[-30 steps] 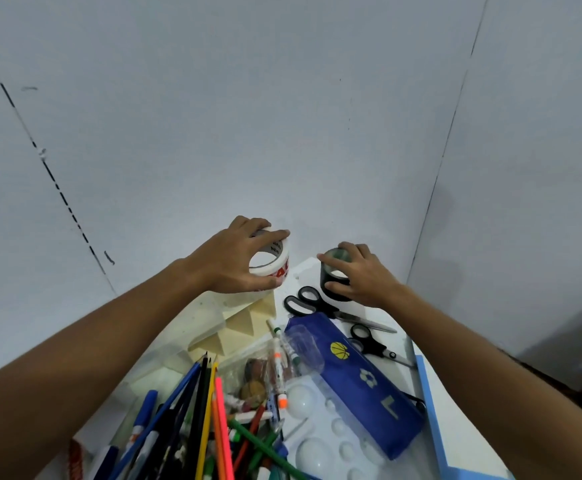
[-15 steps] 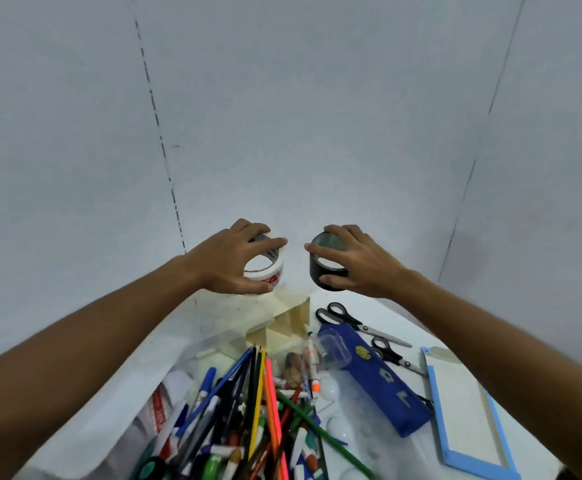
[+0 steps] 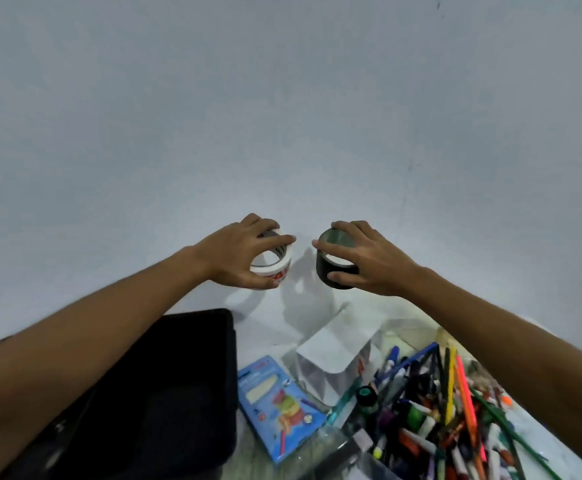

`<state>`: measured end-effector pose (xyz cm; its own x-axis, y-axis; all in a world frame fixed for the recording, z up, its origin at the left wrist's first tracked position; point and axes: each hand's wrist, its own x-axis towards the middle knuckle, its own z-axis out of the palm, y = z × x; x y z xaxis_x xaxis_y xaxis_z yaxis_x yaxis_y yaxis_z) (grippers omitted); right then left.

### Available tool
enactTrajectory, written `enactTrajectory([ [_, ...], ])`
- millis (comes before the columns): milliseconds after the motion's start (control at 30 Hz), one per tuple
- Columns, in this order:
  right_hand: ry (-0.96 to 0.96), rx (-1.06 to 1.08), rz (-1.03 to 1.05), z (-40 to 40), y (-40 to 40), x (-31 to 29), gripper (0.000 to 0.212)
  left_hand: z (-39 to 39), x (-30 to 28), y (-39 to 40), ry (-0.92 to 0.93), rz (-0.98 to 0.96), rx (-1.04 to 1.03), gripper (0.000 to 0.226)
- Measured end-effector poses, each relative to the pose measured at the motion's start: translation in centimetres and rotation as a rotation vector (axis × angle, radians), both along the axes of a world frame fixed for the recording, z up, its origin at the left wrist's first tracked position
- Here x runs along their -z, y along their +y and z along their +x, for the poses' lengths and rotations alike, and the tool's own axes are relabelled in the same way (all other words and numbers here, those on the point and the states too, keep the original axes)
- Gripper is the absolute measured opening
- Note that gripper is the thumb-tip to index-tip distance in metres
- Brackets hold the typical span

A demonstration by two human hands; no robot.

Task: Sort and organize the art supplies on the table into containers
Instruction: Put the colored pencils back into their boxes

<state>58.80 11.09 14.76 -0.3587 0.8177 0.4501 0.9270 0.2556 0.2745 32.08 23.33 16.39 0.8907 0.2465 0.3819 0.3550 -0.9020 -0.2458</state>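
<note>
Reaching out over the far edge of the white table (image 3: 268, 327), both arms hold their loads in the air in front of the bare pale wall (image 3: 282, 116), with open room above and between them. The left hand (image 3: 237, 258) curls its fingers and thumb round a white tape roll (image 3: 275, 266) with red print, pinching it across the rim; the right hand (image 3: 369, 259) grips a black tape roll (image 3: 331, 271) the same way, fingers over the top and thumb underneath. The two rolls sit near each other but apart, both short, hollow cylinders showing their open cores.

Below, the head view shows a crowded near half. One black tray (image 3: 165, 393), matte and rectangular with rounded corners, lies under the left forearm and runs off the bottom edge. Just beside its right edge lies one flat blue packet (image 3: 279, 403) with colourful printing. One clear plastic box (image 3: 334, 362), glossy with a white floor, stands between the packet and the heap. At the right a dense heap of pens and pencils (image 3: 438, 403) spreads to the frame's bottom and right edges; they overlap too much to count. One small jar (image 3: 367, 393) with a teal lid rests at the heap's left margin. A bare strip of table stays open beyond the tray and box.
</note>
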Motion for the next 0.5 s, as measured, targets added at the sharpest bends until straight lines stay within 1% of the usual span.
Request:
enactTrajectory([
  [133, -0.01, -0.206, -0.002, -11.2, 4.3, 0.9, 0.057, -12.0, 0.3, 0.1, 0.003, -0.002, -0.17, 0.08],
  [267, 0.012, -0.353, -0.036, -21.9, 6.8, 2.1, 0.057, -22.9, 1.0, -0.9, 0.011, -0.018, -0.313, 0.079],
  [400, 0.066, -0.45, -0.117, -31.2, 7.6, 3.5, 0.058, -32.7, 2.7, -2.8, -0.041, -0.089, -0.444, 0.08],
  [500, 0.049, -0.526, -0.171, -36.4, 7.3, 5.4, 0.059, -38.0, 5.1, -4.3, -0.076, -0.173, -0.516, 0.082],
])
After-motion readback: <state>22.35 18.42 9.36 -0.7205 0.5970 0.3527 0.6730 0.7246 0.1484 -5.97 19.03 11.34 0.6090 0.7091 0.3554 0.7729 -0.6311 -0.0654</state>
